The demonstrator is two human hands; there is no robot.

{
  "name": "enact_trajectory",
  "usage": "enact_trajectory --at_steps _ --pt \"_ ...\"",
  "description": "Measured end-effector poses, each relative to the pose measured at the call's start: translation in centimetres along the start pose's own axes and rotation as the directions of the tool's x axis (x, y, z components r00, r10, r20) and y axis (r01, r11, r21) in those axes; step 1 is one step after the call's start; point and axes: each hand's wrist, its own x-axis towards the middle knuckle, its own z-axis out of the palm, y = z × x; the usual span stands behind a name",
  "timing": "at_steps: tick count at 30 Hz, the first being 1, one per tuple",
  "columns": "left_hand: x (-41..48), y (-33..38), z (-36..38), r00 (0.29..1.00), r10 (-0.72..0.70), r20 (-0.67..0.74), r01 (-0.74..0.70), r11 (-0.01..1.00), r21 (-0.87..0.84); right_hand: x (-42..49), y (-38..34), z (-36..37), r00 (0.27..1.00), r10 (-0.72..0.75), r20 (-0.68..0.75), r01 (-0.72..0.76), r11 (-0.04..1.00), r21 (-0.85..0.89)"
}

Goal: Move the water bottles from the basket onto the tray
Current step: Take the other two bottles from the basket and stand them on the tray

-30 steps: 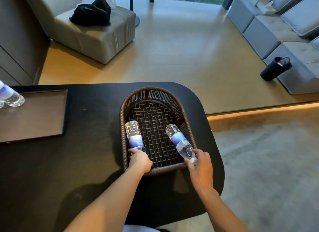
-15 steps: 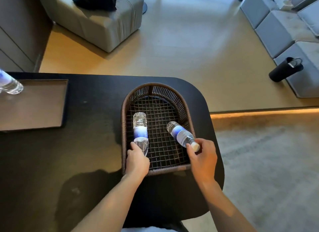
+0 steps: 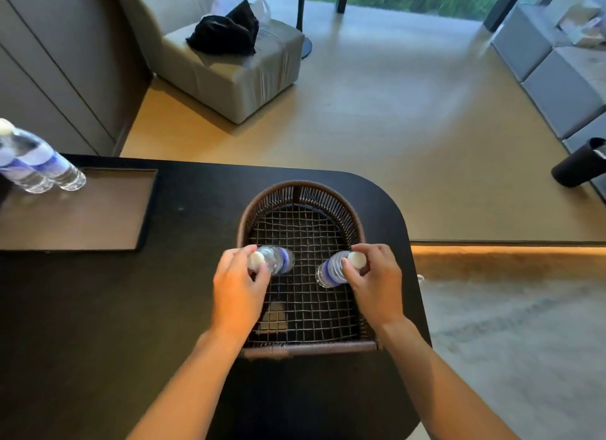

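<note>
While both bottles sit raised over the woven arched basket [image 3: 300, 190], I note my left hand [image 3: 237, 292] closed on one ribbed clear bottle [image 3: 277, 259], right hand [image 3: 373, 285] closed on the other [image 3: 329, 271]. Two more stand on the flat rectangular tray [image 3: 98, 216].

Tray [image 3: 98, 210] left of basket [image 3: 301, 190]

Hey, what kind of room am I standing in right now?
Probably a living room or lounge, perhaps in a hotel suite. A grey armchair and a sectional sofa sit on a wood floor, glass doors look onto greenery, and a black table holds a tray with water bottles.
</note>
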Motion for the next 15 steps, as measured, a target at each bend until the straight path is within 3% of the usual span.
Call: enact_trajectory --at_steps 5,10,15 --pt "1.2 0.2 1.8 0.984 0.134 0.114 -0.132 0.991 -0.026 0.8 0.4 0.9 0.995 -0.045 0.092 0.038 0.996 0.075" --pt "2.7 0.3 4.0 0.987 0.067 0.149 -0.048 0.99 -0.131 0.6 1.3 2.0 0.988 -0.005 0.153 -0.011 0.995 0.103" --pt "2.8 -0.4 5.4 0.93 -0.005 0.368 0.136 0.933 -0.333 1.0 1.4 2.7 0.965 0.031 0.26 -0.103 0.958 0.267"
